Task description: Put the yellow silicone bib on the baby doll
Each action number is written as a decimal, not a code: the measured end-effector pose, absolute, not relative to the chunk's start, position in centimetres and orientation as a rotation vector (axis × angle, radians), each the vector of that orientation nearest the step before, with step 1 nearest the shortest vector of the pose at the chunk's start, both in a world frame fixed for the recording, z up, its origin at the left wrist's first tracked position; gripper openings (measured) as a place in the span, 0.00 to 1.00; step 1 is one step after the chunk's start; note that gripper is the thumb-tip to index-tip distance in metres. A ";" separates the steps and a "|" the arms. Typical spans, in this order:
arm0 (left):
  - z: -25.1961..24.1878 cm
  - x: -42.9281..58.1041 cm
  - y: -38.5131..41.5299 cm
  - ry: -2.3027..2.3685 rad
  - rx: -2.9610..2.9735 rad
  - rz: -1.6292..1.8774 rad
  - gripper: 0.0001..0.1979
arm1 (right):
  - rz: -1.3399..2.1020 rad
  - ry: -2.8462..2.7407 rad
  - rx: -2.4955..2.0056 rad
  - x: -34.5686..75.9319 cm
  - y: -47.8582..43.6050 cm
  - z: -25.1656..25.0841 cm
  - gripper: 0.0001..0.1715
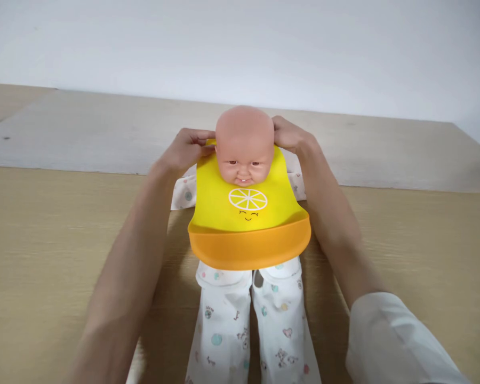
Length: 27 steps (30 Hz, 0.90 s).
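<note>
A baby doll (245, 133) in white patterned clothes faces me. Over its chest lies a yellow silicone bib (212, 197) with a lemon slice print and an orange catch pocket (250, 249) along the bottom. At the left side of the doll's neck, my left hand (188, 148) pinches the bib's upper edge between thumb and fingers. My right hand (290, 134) is closed at the other side, its fingertips hidden behind the doll's head. The bib's neck ends behind the head are out of sight.
Under the doll is a light wooden surface (64, 256), with a paler grey-beige board (104, 128) behind it. A white wall (240, 48) rises at the back. The doll's patterned trouser legs (224, 325) stretch toward me.
</note>
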<state>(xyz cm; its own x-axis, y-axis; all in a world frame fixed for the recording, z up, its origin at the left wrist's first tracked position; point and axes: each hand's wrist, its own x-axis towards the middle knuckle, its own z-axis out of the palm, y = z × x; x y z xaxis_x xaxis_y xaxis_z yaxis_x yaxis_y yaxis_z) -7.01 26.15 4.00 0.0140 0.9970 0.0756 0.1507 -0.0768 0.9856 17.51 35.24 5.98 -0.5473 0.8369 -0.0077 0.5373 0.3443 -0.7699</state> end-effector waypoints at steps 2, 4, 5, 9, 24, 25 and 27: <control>4.1 -7.1 26.2 1.278 1.394 1.171 0.08 | 1.132 -2.221 -1.132 18.4 35.3 6.2 0.04; 3.9 -7.3 26.3 1.276 1.409 1.165 0.08 | 1.209 -2.255 -1.106 19.0 35.2 6.4 0.02; 3.8 -7.4 26.5 1.277 1.415 1.162 0.08 | 1.222 -2.284 -1.119 19.2 35.2 6.6 0.02; 2.9 -7.4 27.1 1.284 1.414 1.141 0.11 | 1.081 -2.427 -1.300 19.1 34.8 7.4 0.06; 1.9 -7.0 28.3 1.384 1.367 1.074 0.16 | 0.941 -2.405 -1.511 18.1 34.2 7.0 0.04; 1.6 -7.1 28.4 1.381 1.354 1.071 0.16 | 0.945 -2.398 -1.514 18.1 34.3 6.9 0.04; 1.0 -7.4 28.7 1.340 1.329 1.090 0.18 | 0.948 -2.381 -1.516 18.2 34.5 6.7 0.04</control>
